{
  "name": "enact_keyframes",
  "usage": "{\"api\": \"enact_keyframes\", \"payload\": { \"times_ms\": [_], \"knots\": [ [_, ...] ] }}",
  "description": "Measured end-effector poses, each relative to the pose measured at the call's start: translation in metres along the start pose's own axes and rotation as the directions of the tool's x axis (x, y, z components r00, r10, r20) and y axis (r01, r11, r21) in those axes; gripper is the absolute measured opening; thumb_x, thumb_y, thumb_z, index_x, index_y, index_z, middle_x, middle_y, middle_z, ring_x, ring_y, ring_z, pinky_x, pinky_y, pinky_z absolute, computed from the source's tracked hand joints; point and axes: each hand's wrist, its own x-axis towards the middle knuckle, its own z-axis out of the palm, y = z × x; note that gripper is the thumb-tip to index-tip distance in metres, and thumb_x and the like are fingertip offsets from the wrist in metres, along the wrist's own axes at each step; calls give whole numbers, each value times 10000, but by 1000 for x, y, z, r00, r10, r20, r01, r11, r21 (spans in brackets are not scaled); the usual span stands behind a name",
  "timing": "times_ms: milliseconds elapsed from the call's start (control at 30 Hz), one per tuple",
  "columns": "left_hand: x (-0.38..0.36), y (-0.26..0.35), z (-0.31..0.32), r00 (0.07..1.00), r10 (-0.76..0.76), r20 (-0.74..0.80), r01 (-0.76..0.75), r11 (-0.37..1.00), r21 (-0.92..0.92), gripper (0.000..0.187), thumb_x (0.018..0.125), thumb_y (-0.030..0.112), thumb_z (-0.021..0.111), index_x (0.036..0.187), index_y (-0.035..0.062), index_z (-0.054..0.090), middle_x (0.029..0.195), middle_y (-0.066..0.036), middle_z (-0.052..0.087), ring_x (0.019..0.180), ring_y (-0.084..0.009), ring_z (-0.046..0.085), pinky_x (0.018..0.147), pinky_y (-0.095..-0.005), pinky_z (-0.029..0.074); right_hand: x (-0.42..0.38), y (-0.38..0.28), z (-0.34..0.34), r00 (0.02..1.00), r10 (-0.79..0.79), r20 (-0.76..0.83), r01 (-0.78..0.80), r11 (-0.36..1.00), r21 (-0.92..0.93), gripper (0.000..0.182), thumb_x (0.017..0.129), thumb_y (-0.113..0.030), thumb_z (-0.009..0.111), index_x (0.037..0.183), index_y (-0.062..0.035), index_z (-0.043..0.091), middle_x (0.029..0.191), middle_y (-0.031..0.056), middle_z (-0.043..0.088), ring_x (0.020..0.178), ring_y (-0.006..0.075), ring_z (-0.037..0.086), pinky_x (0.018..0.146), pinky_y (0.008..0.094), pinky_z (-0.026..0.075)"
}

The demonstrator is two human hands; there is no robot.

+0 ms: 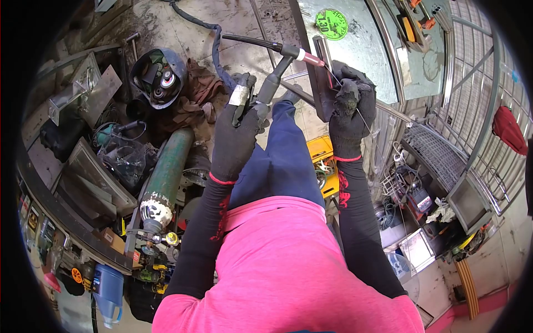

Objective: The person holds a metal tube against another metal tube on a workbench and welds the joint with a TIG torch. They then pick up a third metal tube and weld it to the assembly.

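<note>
The left hand (pixel 240 119), in a black glove, is clenched around the handle of a welding torch (pixel 277 72) just above the middle of the frame; the torch's black neck rises up and to the right, and its pink nozzle (pixel 311 57) points at a dark metal bar (pixel 322 83) standing upright at upper centre; a hose (pixel 211 44) runs from the torch up toward the top left of the frame. The right hand (pixel 350 105), also black-gloved, is closed on the right side of that bar and pinches a thin filler rod (pixel 363 119) that slants down to the right from the nozzle's tip; nozzle, rod and bar meet close together, though whether they touch cannot be told.

Below the hands, blue trousers (pixel 283 161) and a pink shirt (pixel 283 266) fill the lower middle. A green gas cylinder (pixel 166 172) lies at centre left, its regulator (pixel 158 238) toward the bottom; a welding helmet (pixel 159 77) sits at upper left beside a brown cloth (pixel 194 94). A steel sheet with a green sticker (pixel 331 24) lies at the top; a wire grille (pixel 438 150) and a red cloth (pixel 511 130) are at the right; a yellow tool (pixel 322 150) lies beside the trousers.
</note>
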Motion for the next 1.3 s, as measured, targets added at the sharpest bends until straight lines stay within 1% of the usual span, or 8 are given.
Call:
{"api": "enact_keyframes", "payload": {
  "times_ms": [400,633,700,833,900,1133,1233,1300],
  "knots": [
    [-2,-6,4,994,110,-2,-110,992,65,292,1012,109,612,1250,-53,657,922,-98,729,782,-118,662,690,-295,520,1,-5,-1,999,31,13,-30,999,-29,334,1090,-319,606,1149,-7,708,1154,144,707,1042,264,700,913,378,554],
    [-1,-8,6,994,106,-16,-106,994,20,277,1016,132,623,1216,-54,671,900,-81,728,767,-108,647,684,-291,510,1,-3,0,1000,2,-4,-2,1000,-19,313,1085,-308,613,1094,-9,704,1151,149,714,1044,276,704,913,385,556],
    [-4,1,4,996,90,1,-89,989,116,275,1017,138,624,1206,-55,673,903,-80,727,767,-102,638,687,-289,507,0,-1,0,1000,-12,1,12,1000,-13,310,1085,-305,611,1094,-10,704,1150,150,717,1041,279,709,913,388,559],
    [-4,-2,3,997,71,18,-73,991,115,274,1020,141,624,1210,-50,672,908,-85,727,768,-101,635,684,-287,503,-1,0,1,1000,-1,-8,1,1000,3,310,1084,-305,611,1117,-12,708,1152,148,718,1037,273,711,915,384,560],
    [-3,-8,5,995,97,-15,-97,995,34,270,1023,142,620,1206,-50,672,905,-84,727,755,-103,634,671,-286,500,-1,-4,0,998,55,-2,-55,998,-15,312,1083,-305,615,1134,-12,709,1156,143,718,1042,261,710,917,378,557],
    [0,-14,3,994,109,-4,-108,990,86,267,1025,133,606,1203,-56,672,908,-89,735,744,-114,645,667,-296,507,-1,-2,1,999,50,-5,-50,999,14,321,1079,-314,625,1146,-12,710,1161,138,713,1039,254,707,913,372,557],
    [0,-17,3,996,89,5,-89,996,9,281,1025,141,610,1214,-58,671,897,-95,736,734,-116,644,667,-299,509,-1,-1,1,999,39,0,-39,999,3,344,1078,-337,624,1147,-12,712,1160,139,713,1041,254,707,914,373,556],
    [-5,-3,7,996,91,-24,-88,991,104,295,1025,167,628,1218,-50,678,879,-89,732,714,-111,625,654,-298,497,-1,0,1,999,46,-11,-46,999,4,370,1079,-363,617,1143,-12,715,1161,139,714,1038,256,709,915,375,557]
  ]
}}
